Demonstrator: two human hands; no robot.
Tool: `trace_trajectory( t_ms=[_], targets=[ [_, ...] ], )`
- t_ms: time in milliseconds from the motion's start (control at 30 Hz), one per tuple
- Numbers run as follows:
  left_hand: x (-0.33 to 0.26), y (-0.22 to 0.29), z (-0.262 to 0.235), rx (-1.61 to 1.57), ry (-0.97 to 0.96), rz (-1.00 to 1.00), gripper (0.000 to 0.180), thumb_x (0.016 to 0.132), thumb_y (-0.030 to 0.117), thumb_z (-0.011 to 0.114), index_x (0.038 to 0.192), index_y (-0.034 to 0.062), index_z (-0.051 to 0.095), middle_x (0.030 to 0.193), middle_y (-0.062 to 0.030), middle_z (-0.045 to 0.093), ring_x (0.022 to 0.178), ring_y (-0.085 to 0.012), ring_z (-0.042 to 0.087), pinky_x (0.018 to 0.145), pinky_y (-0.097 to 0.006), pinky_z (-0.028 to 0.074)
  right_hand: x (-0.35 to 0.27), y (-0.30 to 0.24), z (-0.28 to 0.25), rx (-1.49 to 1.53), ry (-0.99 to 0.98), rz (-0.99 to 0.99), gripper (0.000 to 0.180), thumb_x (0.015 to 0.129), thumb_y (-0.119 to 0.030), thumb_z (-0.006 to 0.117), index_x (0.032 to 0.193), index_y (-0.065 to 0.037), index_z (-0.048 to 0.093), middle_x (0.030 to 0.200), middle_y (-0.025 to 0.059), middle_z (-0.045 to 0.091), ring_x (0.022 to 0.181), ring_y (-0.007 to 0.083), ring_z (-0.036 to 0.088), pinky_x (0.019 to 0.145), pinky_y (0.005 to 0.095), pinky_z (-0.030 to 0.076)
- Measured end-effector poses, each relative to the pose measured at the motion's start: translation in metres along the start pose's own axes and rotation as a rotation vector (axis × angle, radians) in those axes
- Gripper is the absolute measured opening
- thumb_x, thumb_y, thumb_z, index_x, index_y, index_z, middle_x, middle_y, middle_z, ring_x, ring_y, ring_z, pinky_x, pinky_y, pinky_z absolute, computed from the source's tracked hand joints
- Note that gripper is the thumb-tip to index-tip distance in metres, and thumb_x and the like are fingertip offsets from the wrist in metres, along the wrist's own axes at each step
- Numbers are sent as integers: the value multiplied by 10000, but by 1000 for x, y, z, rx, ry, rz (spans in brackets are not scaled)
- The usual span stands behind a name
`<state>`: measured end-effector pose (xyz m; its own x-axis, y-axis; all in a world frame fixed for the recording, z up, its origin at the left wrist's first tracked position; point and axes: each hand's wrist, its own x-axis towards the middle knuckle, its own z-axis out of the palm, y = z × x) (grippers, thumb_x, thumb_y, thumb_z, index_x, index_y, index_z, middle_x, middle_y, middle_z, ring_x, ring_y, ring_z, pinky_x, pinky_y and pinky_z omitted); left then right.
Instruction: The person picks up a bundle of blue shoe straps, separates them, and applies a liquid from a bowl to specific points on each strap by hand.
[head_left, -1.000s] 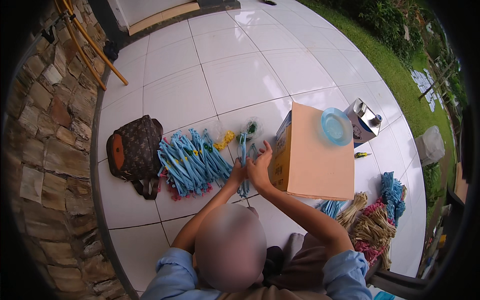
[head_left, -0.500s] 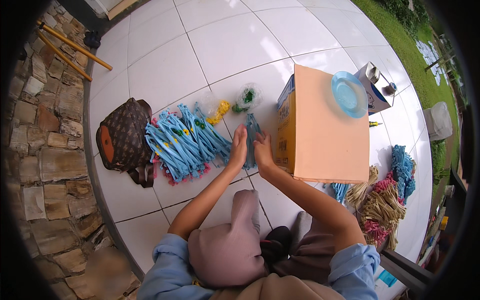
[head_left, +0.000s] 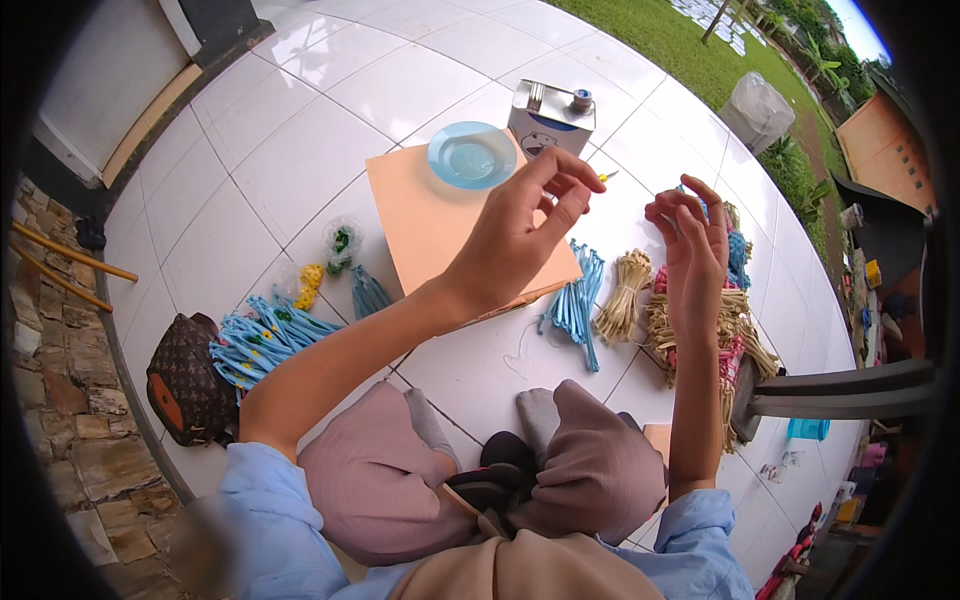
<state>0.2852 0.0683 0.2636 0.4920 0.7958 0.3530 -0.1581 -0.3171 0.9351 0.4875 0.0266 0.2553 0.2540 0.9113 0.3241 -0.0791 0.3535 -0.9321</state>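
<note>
My left hand (head_left: 520, 235) is raised over the flat cardboard box (head_left: 430, 235), its fingertips drawn close to the thumb. My right hand (head_left: 695, 245) is lifted beside it, fingers curled, above a heap of tan and pink straw bundles (head_left: 705, 335). Whether either hand pinches something thin is not visible. A round blue dish (head_left: 472, 155) lies on the box. Below my hands on the tiles lie a small blue bundle (head_left: 575, 300) and a tan bundle (head_left: 620, 295). I sit cross-legged behind them.
A metal can (head_left: 552, 117) stands behind the box. To the left are a pile of blue pieces (head_left: 260, 335), small yellow (head_left: 308, 285) and green (head_left: 343, 240) bags, a brown handbag (head_left: 185, 385) and a stone wall. A dark bench (head_left: 840, 390) is at right.
Both hands have lifted from the blue pieces left of the box and moved right, now held up apart. My view has swung toward the box and straw bundles.
</note>
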Motion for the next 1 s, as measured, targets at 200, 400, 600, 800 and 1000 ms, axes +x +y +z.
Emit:
trace_trajectory(
  t_ms=[200, 400, 600, 800, 1000],
  targets=[
    [-19, -180, 146, 294, -424, -255, 220, 863, 99, 509, 1069, 25, 487, 1057, -141, 506, 980, -265, 534, 892, -371, 409, -63, 180, -134, -405, 265, 373, 352, 826, -1, 519, 1155, 3, 397, 887, 118, 593, 826, 190, 585, 774, 301, 476],
    [-72, -282, 171, 635, -177, -122, 442, 756, -70, 488, 1187, 14, 441, 1185, -162, 454, 1133, -347, 416, 962, -427, 367, -152, 276, -145, -717, 56, 554, 669, 669, 57, 628, 1253, 20, 305, 1029, 179, 496, 939, 268, 532, 800, 366, 456],
    [-73, -302, 161, 842, -385, -34, 502, 723, -79, 514, 1196, 85, 477, 1228, -109, 438, 1183, -313, 375, 981, -436, 360, -156, 270, -138, -754, 100, 411, 640, 647, 118, 510, 1247, -13, 327, 837, 167, 503, 820, 316, 534, 736, 395, 441],
    [-31, -276, 176, 1093, -343, 320, 308, 749, 40, 573, 1046, 73, 503, 1095, -117, 518, 1034, -287, 503, 845, -385, 448, -123, 196, -154, -695, 93, 384, 630, 710, 89, 508, 1277, -44, 267, 809, 148, 545, 765, 280, 584, 706, 370, 457],
    [29, -173, 190, 596, -320, 137, 240, 867, 229, 569, 961, 49, 441, 738, -127, 572, 665, -341, 598, 598, -413, 484, -54, 75, -161, -755, 120, 82, 660, 730, 78, 517, 1317, -103, 275, 783, 93, 565, 793, 208, 569, 820, 362, 442]
  ],
)
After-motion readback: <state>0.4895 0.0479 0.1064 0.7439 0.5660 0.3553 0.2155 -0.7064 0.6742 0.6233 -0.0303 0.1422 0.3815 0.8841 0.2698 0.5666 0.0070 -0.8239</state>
